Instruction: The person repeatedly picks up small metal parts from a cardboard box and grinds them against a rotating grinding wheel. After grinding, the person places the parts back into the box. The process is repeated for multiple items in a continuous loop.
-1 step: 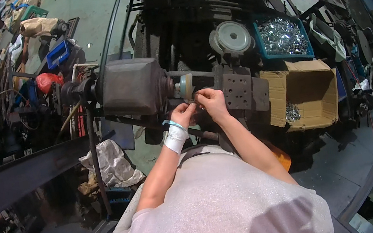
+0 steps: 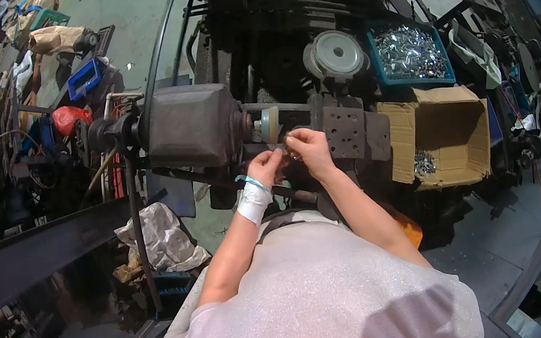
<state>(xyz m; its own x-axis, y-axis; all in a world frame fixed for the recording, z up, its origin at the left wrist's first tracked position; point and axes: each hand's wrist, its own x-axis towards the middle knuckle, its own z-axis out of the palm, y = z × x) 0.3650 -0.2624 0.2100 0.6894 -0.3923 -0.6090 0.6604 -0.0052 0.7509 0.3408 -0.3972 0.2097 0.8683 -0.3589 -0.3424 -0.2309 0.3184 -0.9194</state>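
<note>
Both of my hands are close together, just below a wheel (image 2: 270, 125) with pale yellow and blue-grey bands on a motor's spindle. My left hand (image 2: 265, 168), its wrist wrapped in white, has thumb and forefinger pinched together near the wheel's lower edge. Across from it, my right hand (image 2: 311, 151) is closed in a pinch, its fingertips a little apart from the left ones. Small shiny bits show around the fingertips, too tiny to name. The dark motor housing (image 2: 189, 126) lies left of the wheel, and a dark plate with holes (image 2: 346, 131) lies to the right.
A teal crate (image 2: 449, 71) full of shiny metal pieces stands at the right. Nearer is an open cardboard box (image 2: 461, 172) with a few such pieces (image 2: 424, 163) in it. A round pale disc (image 2: 338, 52) sits beyond the plate. A crumpled whitish sack (image 2: 161, 234) lies at left.
My right hand has shifted slightly right, and the gap between the fingertips is a little wider. My left hand stays nearly in place.
</note>
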